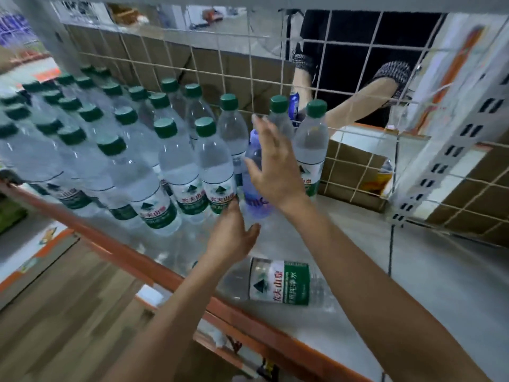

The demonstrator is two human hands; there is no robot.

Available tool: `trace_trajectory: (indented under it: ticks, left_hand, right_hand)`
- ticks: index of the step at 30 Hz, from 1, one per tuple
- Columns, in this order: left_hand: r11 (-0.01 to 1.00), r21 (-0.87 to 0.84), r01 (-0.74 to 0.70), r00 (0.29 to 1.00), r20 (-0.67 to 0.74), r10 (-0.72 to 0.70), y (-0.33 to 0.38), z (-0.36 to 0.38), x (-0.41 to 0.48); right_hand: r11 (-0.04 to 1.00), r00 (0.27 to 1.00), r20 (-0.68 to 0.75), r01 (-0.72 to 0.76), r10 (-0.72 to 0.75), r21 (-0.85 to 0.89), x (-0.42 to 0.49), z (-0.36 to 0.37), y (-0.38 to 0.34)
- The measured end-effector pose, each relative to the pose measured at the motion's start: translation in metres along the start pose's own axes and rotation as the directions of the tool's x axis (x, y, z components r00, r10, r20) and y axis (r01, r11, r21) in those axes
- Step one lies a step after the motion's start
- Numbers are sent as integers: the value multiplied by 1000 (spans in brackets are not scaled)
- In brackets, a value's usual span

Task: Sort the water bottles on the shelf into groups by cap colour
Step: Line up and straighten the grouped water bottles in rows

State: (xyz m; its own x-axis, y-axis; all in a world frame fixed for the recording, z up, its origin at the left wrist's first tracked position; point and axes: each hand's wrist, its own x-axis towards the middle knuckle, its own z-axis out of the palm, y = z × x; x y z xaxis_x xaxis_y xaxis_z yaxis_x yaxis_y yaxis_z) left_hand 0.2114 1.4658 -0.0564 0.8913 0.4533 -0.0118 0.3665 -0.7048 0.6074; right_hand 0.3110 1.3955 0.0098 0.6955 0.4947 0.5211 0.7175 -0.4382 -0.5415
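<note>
Fingers (264, 133) of right hand (275, 166) spread at blue bottle (256, 202), left hand (231, 234) fingers straight, fallen bottle (278, 282) by shelf edge (165, 274)

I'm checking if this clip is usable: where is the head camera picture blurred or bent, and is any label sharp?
Head view: motion blur smears the green-capped bottles at left; the wide lens bows the wire grid and orange shelf edge; the lying bottle reads sharpest; the purple bottle by the right hand is soft.
</note>
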Motion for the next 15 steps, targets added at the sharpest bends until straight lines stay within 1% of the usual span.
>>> trace_trajectory:
  ticks: [3, 5, 8, 12, 15]
  left_hand:
    - [1000, 11, 8, 998, 63, -9, 1, 4, 7]
    - [999, 42, 6, 998, 60, -9, 4, 6, 9]
    - [999, 39, -33, 997, 69, 31, 5, 10, 14]
    - [990, 72, -125, 989, 90, 118, 15, 13, 16]
    - [981, 39, -192, 971, 154, 184, 36, 21, 16]
  right_hand:
    - [997, 999, 21, 35, -34, -68, 11, -3, 1]
    - [994, 998, 14, 65, -64, -91, 8, -14, 3]
    - [993, 996, 51, 82, -77, -88, 0, -40, 9]
    - [999, 998, 63, 14, -12, -45, -17, -81, 18]
    - [999, 997, 76, -27, 30, -40, -30, -114, 23]
